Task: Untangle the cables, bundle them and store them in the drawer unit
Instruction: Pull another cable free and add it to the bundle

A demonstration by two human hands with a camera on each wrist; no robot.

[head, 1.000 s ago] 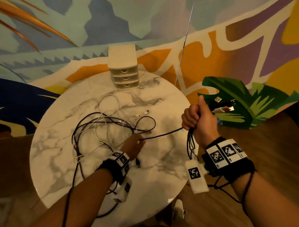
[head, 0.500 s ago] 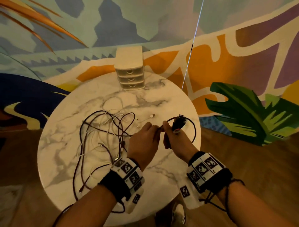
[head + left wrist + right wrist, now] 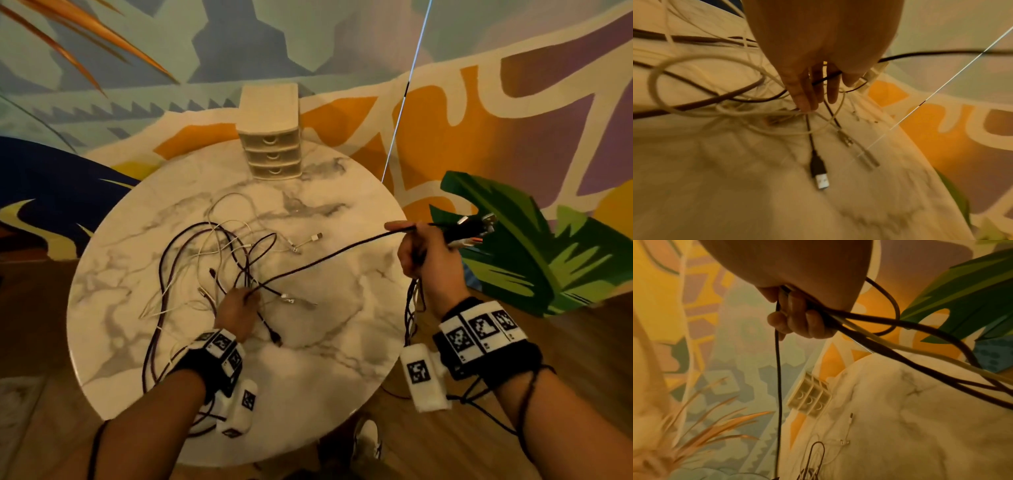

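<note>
Now my right hand point(image 3: 423, 253) fisted round gathered cable bundle point(image 3: 474, 228), black cable point(image 3: 329, 258) taut to left hand point(image 3: 236, 313), which pinches it at tangle point(image 3: 219, 260) on desk point(image 3: 342, 325). Drawer unit point(image 3: 270, 137) shut, far edge. Risk: hard pull tightens knot, drags pile off.

Table point(image 3: 349, 329): round, white marble with grey veins, centre of the head view.
Wall mural point(image 3: 445, 113): orange, purple and grey-green shapes across the top.
Painted green leaf point(image 3: 534, 267): right of the frame.
Wooden floor point(image 3: 34, 411): lower corners.
Shoe point(image 3: 368, 438): under the table's lower edge.
</note>
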